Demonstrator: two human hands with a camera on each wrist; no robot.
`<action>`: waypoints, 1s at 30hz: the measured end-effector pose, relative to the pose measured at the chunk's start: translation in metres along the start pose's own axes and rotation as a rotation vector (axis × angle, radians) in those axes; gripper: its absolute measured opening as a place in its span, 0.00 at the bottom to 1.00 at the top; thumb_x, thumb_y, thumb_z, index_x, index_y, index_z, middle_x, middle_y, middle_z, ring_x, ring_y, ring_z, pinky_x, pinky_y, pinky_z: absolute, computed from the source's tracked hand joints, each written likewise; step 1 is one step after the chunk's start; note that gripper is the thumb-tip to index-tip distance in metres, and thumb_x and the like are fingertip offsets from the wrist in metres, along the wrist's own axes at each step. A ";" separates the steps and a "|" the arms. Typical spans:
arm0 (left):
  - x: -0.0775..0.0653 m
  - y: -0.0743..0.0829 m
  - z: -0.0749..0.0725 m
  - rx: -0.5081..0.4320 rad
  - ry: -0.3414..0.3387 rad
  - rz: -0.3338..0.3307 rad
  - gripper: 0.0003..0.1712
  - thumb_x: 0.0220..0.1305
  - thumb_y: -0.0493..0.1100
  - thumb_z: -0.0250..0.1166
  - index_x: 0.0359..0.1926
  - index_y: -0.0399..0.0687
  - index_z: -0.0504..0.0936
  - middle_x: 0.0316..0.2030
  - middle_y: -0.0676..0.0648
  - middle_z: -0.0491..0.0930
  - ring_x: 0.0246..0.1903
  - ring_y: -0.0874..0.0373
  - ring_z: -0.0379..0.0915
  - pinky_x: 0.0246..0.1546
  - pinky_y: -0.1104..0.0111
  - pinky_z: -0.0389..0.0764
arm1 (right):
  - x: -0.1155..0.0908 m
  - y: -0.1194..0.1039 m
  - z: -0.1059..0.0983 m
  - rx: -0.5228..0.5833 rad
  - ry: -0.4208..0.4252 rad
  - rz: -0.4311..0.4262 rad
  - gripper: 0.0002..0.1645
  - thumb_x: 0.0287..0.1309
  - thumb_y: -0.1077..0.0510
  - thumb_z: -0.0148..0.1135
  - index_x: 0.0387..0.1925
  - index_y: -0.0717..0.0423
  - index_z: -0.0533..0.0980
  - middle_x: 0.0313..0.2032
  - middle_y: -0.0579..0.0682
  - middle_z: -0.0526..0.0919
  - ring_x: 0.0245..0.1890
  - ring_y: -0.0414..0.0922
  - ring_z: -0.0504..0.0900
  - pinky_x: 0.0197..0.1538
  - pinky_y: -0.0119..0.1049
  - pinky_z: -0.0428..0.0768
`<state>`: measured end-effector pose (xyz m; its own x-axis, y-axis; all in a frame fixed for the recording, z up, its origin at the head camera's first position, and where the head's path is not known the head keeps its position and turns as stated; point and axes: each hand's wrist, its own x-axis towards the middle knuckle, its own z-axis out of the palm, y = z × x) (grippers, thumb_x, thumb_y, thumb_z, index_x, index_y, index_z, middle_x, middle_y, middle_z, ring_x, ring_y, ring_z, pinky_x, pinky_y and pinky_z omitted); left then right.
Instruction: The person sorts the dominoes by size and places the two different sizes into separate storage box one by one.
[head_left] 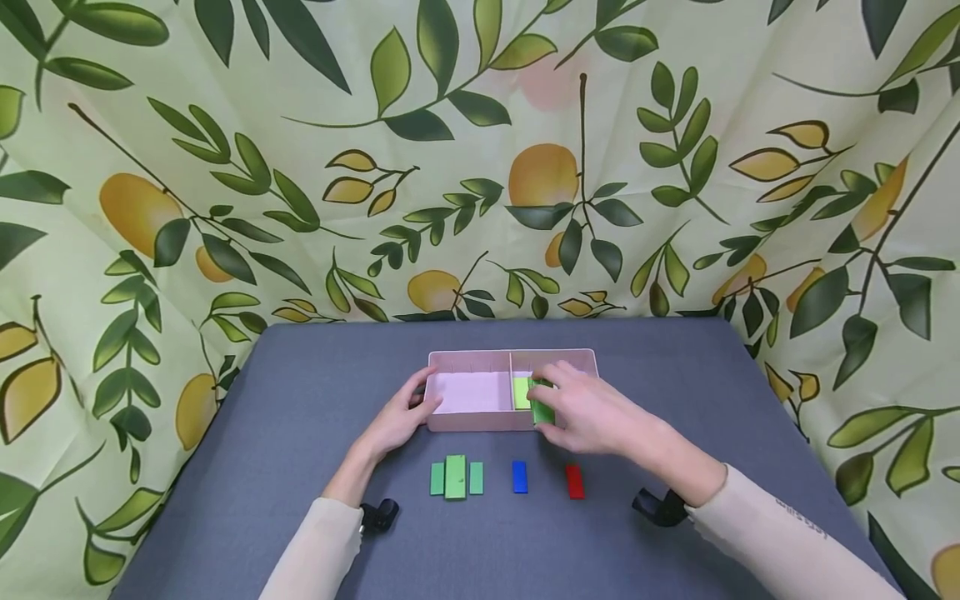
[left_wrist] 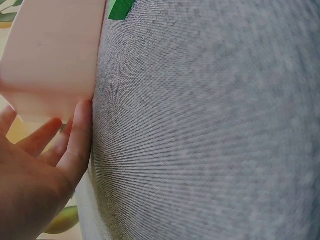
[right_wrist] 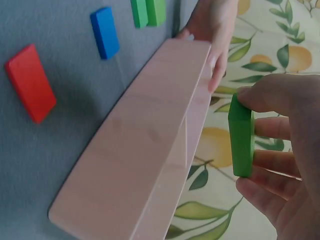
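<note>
Nearest on the grey table [head_left: 480, 550], three green blocks [head_left: 455, 477], a blue block [head_left: 520, 477] and a red block [head_left: 575, 482] lie left to right. Beyond, the left hand [head_left: 396, 421] touches the pink box [head_left: 480, 422]'s left end, fingers loosely spread; the right hand [head_left: 588, 408] pinches a green block [right_wrist: 241, 142] over the right compartment, above a yellow-green block [head_left: 521, 393].

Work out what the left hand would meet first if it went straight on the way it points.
The pink box, at its left end; the left hand seems to touch it there, though depth is unclear.
</note>
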<state>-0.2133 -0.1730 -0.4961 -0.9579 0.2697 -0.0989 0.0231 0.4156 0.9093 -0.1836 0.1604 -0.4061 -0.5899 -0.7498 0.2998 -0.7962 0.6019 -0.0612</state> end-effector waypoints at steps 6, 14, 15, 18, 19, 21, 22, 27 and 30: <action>0.002 -0.001 0.001 -0.002 -0.006 -0.007 0.37 0.74 0.50 0.62 0.79 0.57 0.59 0.76 0.40 0.58 0.65 0.43 0.68 0.55 0.55 0.79 | 0.002 0.015 -0.005 -0.026 -0.012 0.058 0.20 0.51 0.55 0.76 0.47 0.54 0.84 0.50 0.52 0.80 0.49 0.48 0.76 0.45 0.43 0.81; 0.002 -0.001 0.001 -0.023 -0.002 -0.006 0.37 0.74 0.49 0.62 0.78 0.58 0.59 0.75 0.40 0.58 0.64 0.43 0.68 0.55 0.56 0.80 | 0.007 0.033 -0.002 -0.013 -0.029 0.091 0.19 0.51 0.54 0.76 0.45 0.56 0.83 0.52 0.53 0.79 0.53 0.50 0.75 0.46 0.44 0.82; 0.001 -0.001 0.001 -0.025 -0.001 -0.008 0.37 0.74 0.49 0.62 0.78 0.58 0.59 0.75 0.40 0.58 0.64 0.43 0.68 0.54 0.56 0.80 | 0.008 0.035 0.000 -0.010 -0.037 0.098 0.20 0.52 0.54 0.76 0.45 0.57 0.83 0.52 0.53 0.79 0.54 0.51 0.75 0.46 0.44 0.82; 0.000 -0.001 -0.001 -0.035 0.000 -0.008 0.37 0.74 0.49 0.62 0.78 0.57 0.59 0.76 0.39 0.57 0.65 0.42 0.67 0.54 0.55 0.80 | 0.010 0.043 0.008 -0.004 -0.069 0.133 0.21 0.52 0.54 0.76 0.47 0.58 0.83 0.54 0.54 0.79 0.55 0.51 0.75 0.47 0.45 0.82; 0.000 -0.001 -0.001 -0.036 -0.001 -0.007 0.37 0.74 0.49 0.62 0.78 0.56 0.59 0.76 0.39 0.57 0.65 0.41 0.67 0.54 0.55 0.80 | 0.011 0.045 0.010 0.001 -0.078 0.147 0.22 0.52 0.54 0.77 0.48 0.58 0.83 0.54 0.54 0.79 0.55 0.51 0.75 0.47 0.45 0.82; 0.000 0.000 -0.001 -0.036 -0.002 -0.007 0.37 0.74 0.49 0.62 0.78 0.56 0.59 0.76 0.39 0.57 0.65 0.41 0.67 0.54 0.55 0.80 | 0.012 0.050 0.015 0.008 -0.096 0.173 0.23 0.52 0.54 0.77 0.48 0.59 0.83 0.54 0.54 0.78 0.55 0.51 0.74 0.48 0.47 0.82; 0.000 0.000 -0.001 -0.034 -0.001 -0.008 0.37 0.74 0.49 0.62 0.78 0.57 0.59 0.76 0.39 0.57 0.65 0.41 0.67 0.54 0.55 0.80 | 0.013 0.052 0.016 0.013 -0.105 0.183 0.23 0.52 0.54 0.77 0.49 0.59 0.83 0.54 0.54 0.78 0.55 0.51 0.74 0.48 0.47 0.82; 0.000 0.002 -0.001 -0.024 -0.002 -0.014 0.37 0.74 0.49 0.62 0.79 0.58 0.59 0.76 0.40 0.57 0.65 0.42 0.68 0.55 0.56 0.80 | 0.015 0.060 0.025 0.019 -0.145 0.207 0.24 0.51 0.53 0.77 0.49 0.59 0.83 0.54 0.54 0.78 0.55 0.51 0.74 0.49 0.48 0.81; 0.000 0.002 -0.001 -0.020 -0.008 -0.010 0.38 0.75 0.49 0.62 0.79 0.56 0.58 0.76 0.40 0.57 0.65 0.42 0.67 0.55 0.56 0.80 | 0.015 0.065 0.033 0.014 -0.172 0.212 0.23 0.51 0.54 0.77 0.49 0.57 0.83 0.53 0.54 0.79 0.53 0.51 0.75 0.49 0.48 0.81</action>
<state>-0.2136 -0.1728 -0.4941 -0.9557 0.2724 -0.1111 0.0077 0.4006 0.9162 -0.2483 0.1793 -0.4368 -0.7567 -0.6440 0.1124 -0.6537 0.7473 -0.1191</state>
